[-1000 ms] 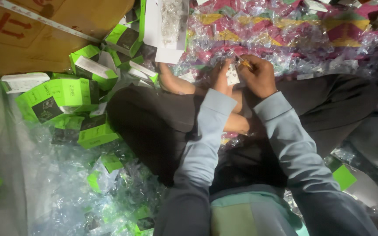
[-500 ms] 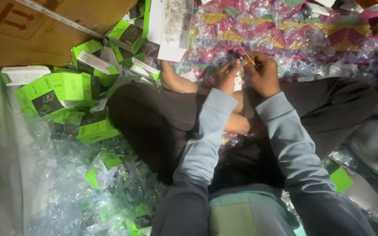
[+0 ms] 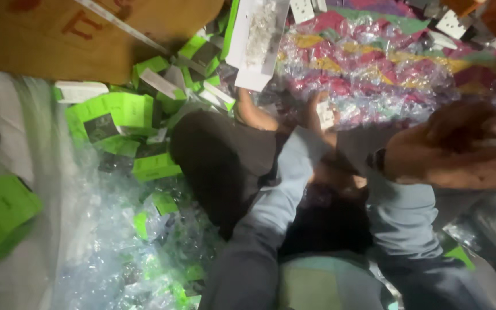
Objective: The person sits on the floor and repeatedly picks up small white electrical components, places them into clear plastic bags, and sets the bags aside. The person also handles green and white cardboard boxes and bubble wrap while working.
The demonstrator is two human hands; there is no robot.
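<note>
I sit cross-legged in dark trousers and grey-blue sleeves. My left hand (image 3: 315, 112) is stretched out over my knee and grips a small white rectangular piece (image 3: 326, 115) above the colourful mat (image 3: 374, 63). My right hand (image 3: 454, 152) is raised close to the camera at the right, large and blurred, with a dark band on its wrist. Its fingers point right, and whether they hold anything is unclear. The two hands are well apart.
A brown cardboard box (image 3: 70, 40) lies at the upper left. Several green and white small boxes (image 3: 116, 115) are heaped beside my left knee. Clear plastic wrappers (image 3: 121, 247) cover the floor at the lower left. A long white open box (image 3: 259, 40) lies at the top.
My right hand has left the white piece and swung up and right, close to the camera. My left hand stays out front with the piece. The view has shifted slightly.
</note>
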